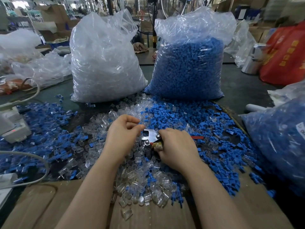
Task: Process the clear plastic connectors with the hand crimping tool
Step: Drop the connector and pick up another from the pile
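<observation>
My right hand (177, 146) grips the handles of the hand crimping tool (151, 135), whose metal head points left; a red handle tip (197, 137) sticks out to the right. My left hand (123, 132) has its fingers curled at the tool's jaws and pinches a small clear connector (142, 128) there, barely visible. Loose clear plastic connectors (140, 187) lie heaped under and in front of both hands. Blue plastic parts (189, 118) are spread across the table around them.
A big bag of clear connectors (105, 63) and a big bag of blue parts (189, 68) stand behind the pile. Another bag of blue parts (280, 142) is at the right. A white device (13, 126) with cables sits at the left. Brown cardboard (41, 204) covers the near edge.
</observation>
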{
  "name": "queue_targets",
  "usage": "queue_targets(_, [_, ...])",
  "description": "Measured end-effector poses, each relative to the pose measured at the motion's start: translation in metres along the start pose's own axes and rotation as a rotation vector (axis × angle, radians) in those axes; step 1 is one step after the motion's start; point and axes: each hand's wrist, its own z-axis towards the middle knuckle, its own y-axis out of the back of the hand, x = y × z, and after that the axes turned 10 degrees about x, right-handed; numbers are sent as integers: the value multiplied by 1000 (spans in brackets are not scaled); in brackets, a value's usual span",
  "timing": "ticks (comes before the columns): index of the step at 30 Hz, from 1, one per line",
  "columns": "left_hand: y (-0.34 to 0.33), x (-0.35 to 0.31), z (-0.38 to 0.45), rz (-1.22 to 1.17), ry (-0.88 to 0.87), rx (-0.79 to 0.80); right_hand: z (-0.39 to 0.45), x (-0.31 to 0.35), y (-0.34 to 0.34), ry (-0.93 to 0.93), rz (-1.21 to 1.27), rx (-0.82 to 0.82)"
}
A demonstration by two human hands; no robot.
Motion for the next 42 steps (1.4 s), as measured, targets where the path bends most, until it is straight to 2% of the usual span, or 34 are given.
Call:
queue_targets(6, [4, -5, -5, -173, -11, 85, -3, 2, 3, 15, -16, 3])
queue_targets(13, [13, -4, -6, -26, -5, 78, -6, -4, 9, -104, 134, -131])
queue_targets(19, [20, -2, -5, 371, 41, 285, -10, -12, 14, -200, 394, -345])
queue_targets(26, [7, -3, -6, 657, -16, 367, -11, -11, 13, -176, 456, -369])
queue_targets(29, [3, -4, -7, 687, -10, 455, -11, -11, 13, -163, 475, -370])
queue_targets(31, [3, -6, -7, 665, -36, 432, -11, -11, 13, -154, 497, -378])
queue_targets(34, [-3, -8, -9, 667, -178, 331, -11, -10, 14, -154, 549, -395])
queue_targets(36, [-13, -8, -10, 714, -239, 353, -11, -10, 14, -157, 580, -403])
queue_targets(39, [-24, -7, -10, 834, -255, 350, -10, -10, 13, -149, 627, -419])
queue_targets(42, [-26, -3, -9, 812, -249, 309, -10, -10, 13, -143, 709, -409])
